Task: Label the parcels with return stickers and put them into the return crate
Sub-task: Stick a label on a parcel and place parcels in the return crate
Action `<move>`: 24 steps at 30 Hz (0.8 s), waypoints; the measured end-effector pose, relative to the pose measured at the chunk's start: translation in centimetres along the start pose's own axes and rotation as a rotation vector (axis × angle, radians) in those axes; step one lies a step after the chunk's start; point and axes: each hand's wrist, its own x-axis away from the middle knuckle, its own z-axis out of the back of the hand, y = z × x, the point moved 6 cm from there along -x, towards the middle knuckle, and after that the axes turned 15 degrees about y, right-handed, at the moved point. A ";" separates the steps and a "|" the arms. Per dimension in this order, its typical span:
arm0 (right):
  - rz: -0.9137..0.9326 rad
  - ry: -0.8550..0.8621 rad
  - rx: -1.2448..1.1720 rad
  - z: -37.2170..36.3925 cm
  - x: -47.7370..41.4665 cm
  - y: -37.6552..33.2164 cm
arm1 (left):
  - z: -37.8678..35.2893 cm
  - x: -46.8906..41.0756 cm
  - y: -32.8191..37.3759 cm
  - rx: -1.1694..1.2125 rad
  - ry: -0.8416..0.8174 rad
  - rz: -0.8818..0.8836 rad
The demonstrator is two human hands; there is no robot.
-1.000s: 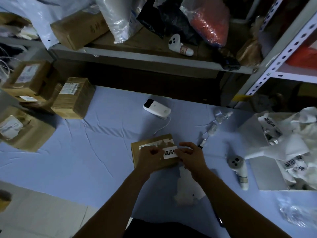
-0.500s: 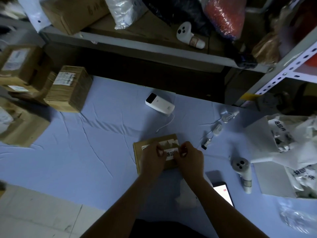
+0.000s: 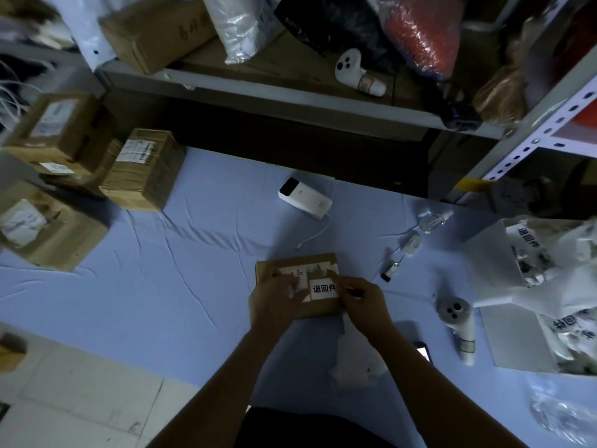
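The return sticker [image 3: 324, 288] now lies flat on the parcel [image 3: 318, 309] between the hands, more exposed than a second ago. The left hand [image 3: 274, 303] presses its left edge and the right hand [image 3: 363, 300] pinches its right edge. Labelling appears nearly complete; crating remains.

return sticker [image 3: 324, 288] now uncovered on parcel [image 3: 318, 308]; left hand [image 3: 274, 302], right hand [image 3: 365, 300] spread apart.

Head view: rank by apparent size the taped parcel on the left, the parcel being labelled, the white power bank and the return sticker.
1. Taped parcel and parcel being labelled: they look alike and one is partly covered, so unranked.
2. White power bank.
3. Return sticker, smallest.
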 end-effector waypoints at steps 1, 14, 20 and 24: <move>-0.039 -0.006 -0.027 0.1 0.1 0.3 | 0.6 0.0 -0.8 0.000 0.053 0.038; -0.039 -0.052 -0.137 -0.5 3.7 0.4 | 3.4 5.6 -6.7 0.563 0.006 0.489; 0.019 -0.132 -0.124 -4.1 8.0 -0.9 | 8.5 9.6 -10.9 0.528 0.162 0.513; 0.081 -0.209 -0.100 -7.9 12.1 -2.8 | 12.6 12.2 -14.6 0.546 0.273 0.509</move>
